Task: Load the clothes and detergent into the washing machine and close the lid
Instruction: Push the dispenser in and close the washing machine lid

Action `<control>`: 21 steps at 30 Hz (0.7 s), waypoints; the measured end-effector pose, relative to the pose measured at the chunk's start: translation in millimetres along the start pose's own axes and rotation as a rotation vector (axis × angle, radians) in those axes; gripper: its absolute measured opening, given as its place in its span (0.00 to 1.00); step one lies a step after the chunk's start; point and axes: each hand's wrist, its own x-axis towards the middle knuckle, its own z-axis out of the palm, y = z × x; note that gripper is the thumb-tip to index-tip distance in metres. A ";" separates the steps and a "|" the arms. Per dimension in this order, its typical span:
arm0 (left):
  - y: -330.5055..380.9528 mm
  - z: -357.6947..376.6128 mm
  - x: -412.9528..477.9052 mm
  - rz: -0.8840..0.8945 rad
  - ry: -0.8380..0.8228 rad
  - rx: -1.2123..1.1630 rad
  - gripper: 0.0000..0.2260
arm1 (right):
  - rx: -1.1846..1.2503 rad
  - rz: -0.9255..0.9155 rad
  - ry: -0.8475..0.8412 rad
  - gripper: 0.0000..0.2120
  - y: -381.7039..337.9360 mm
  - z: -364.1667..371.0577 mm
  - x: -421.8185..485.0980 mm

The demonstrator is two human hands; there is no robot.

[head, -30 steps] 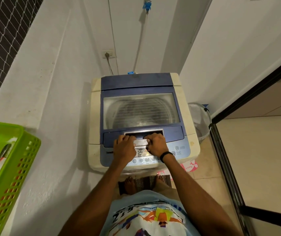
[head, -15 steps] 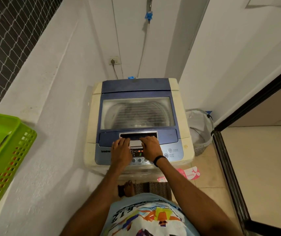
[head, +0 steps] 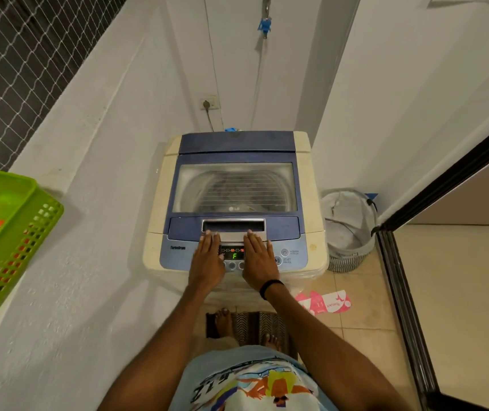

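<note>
A cream and blue top-loading washing machine [head: 160, 203] stands against the back wall. Its lid [head: 234, 188] with a clear window lies flat and closed; the drum shows dimly through it. My left hand [head: 207, 259] and my right hand [head: 259, 259] rest flat on the control panel, fingers straight and reaching the lid's silver handle [head: 233, 225]. Neither hand holds anything. Between them the display [head: 232, 255] shows a green "F". Clothes inside cannot be made out clearly.
A green plastic basket [head: 9, 241] sits on the ledge at the left. A mesh laundry hamper [head: 349, 229] stands right of the machine. A pink packet [head: 326, 302] lies on the tiled floor. A dark sliding-door frame [head: 397, 292] runs along the right.
My fingers were curled on the lid handle a second ago; now both hands lie flat and open on the panel. The view has pulled back a little.
</note>
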 end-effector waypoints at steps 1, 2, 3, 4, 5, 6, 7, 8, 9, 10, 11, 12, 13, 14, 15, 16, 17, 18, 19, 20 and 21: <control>-1.1 2.3 -0.5 -0.002 -0.009 -0.009 0.32 | -0.010 -0.001 -0.002 0.39 1.3 0.8 -4.7; -2.1 4.0 -1.3 -0.004 -0.017 -0.018 0.33 | -0.018 -0.002 0.003 0.39 2.5 2.0 -9.7; -2.9 5.5 -1.9 -0.007 -0.021 -0.021 0.34 | -0.016 -0.001 0.022 0.38 3.8 4.5 -15.2; -3.5 6.6 -2.8 -0.008 -0.025 -0.016 0.35 | -0.001 0.008 0.057 0.35 4.1 6.5 -21.4; -4.1 7.2 -3.3 -0.007 -0.030 -0.009 0.37 | 0.024 0.027 0.098 0.31 4.7 7.8 -27.8; -4.1 6.9 -3.9 -0.006 -0.039 -0.006 0.40 | 0.048 0.047 0.142 0.27 5.6 9.2 -33.9; -4.5 6.9 -4.4 -0.005 -0.046 -0.008 0.43 | 0.065 0.070 0.186 0.24 6.8 10.2 -40.2; -4.6 6.6 -5.2 0.000 -0.047 -0.008 0.45 | 0.074 0.096 0.224 0.22 8.5 10.4 -45.9; -4.9 6.7 -5.6 0.010 -0.046 -0.001 0.48 | 0.073 0.127 0.251 0.22 10.4 9.3 -50.7; -6.0 7.4 -5.9 0.024 -0.050 0.014 0.51 | 0.069 0.163 0.265 0.22 12.9 8.5 -54.5; -7.8 8.5 -5.9 0.038 -0.054 0.029 0.53 | 0.060 0.206 0.268 0.22 15.2 8.0 -57.9; -10.2 9.7 -6.0 0.050 -0.049 0.038 0.55 | 0.036 0.248 0.273 0.23 17.1 8.4 -61.2; -12.2 10.6 -5.7 0.059 -0.035 0.041 0.55 | 0.007 0.286 0.271 0.24 18.4 9.8 -65.0; -13.5 10.3 -5.6 0.064 -0.025 0.040 0.55 | -0.010 0.310 0.269 0.26 18.4 11.3 -69.1; -14.1 9.8 -4.9 0.066 -0.024 0.036 0.55 | -0.012 0.321 0.270 0.28 18.2 13.7 -73.6; -13.6 8.8 -5.0 0.067 -0.022 0.031 0.55 | -0.016 0.319 0.276 0.30 18.8 17.0 -77.9; -12.8 8.5 -6.1 0.060 -0.015 0.030 0.55 | -0.024 0.315 0.280 0.32 19.5 20.1 -82.5; -11.3 7.5 -8.6 0.041 0.000 0.034 0.55 | -0.033 0.316 0.285 0.33 19.0 22.3 -86.0; -10.9 6.7 -11.8 0.006 0.023 0.038 0.55 | -0.030 0.320 0.285 0.33 18.5 24.0 -87.8; -12.5 6.3 -16.1 -0.038 0.050 0.036 0.55 | -0.017 0.319 0.280 0.33 17.0 24.9 -88.3; -16.2 5.6 -20.8 -0.077 0.079 0.027 0.56 | -0.006 0.320 0.270 0.33 15.1 26.9 -87.8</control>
